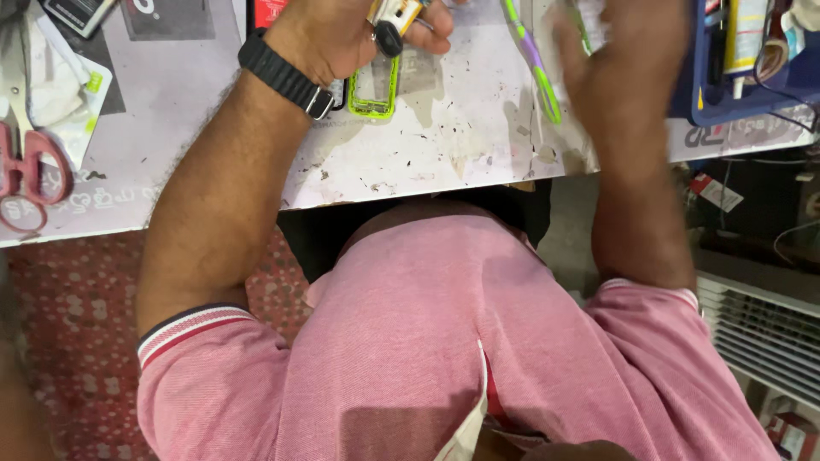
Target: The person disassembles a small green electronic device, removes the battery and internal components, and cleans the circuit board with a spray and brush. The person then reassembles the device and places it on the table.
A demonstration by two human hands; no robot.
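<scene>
— What's on the worktable?
— A stained white top. The left hand pinches a small yellow-and-white tool at the far edge, directly above a green-rimmed phone frame.
— And the right hand?
— Blurred, fingers spread, holding nothing. A green-and-purple toothbrush lies lengthwise just left of it.

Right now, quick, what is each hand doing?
Left hand: closed on a small white and yellow device.
Right hand: blurred; open or closed cannot be told.

Red-handled scissors beside white worktable
</scene>
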